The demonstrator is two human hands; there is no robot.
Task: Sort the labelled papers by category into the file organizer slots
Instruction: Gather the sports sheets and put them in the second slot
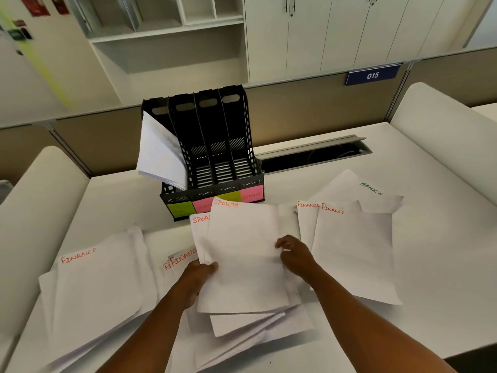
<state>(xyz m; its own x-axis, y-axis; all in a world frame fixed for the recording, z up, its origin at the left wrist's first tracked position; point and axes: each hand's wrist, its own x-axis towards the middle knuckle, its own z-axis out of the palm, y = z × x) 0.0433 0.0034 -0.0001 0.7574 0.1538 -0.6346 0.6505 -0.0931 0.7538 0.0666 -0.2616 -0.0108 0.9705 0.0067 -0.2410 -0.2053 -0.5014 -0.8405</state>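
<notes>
L hand (200, 270) & R hand (291, 251) pinch SPORTS sheets (242, 254) by side edges; file organizer (212, 157) straight ahead, long axis toward it, hands equidistant.

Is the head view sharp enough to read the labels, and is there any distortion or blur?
Head view: the SPORTS sheet held in both hands reads sharply; the sticky labels on the file organizer are dimmer and partly covered; straight desk edges bow from the wide-angle lens; the upper left corner is smeared.

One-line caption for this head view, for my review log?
Both hands hold SPORTS sheets before a black file organizer; only its leftmost slot holds papers.
</notes>
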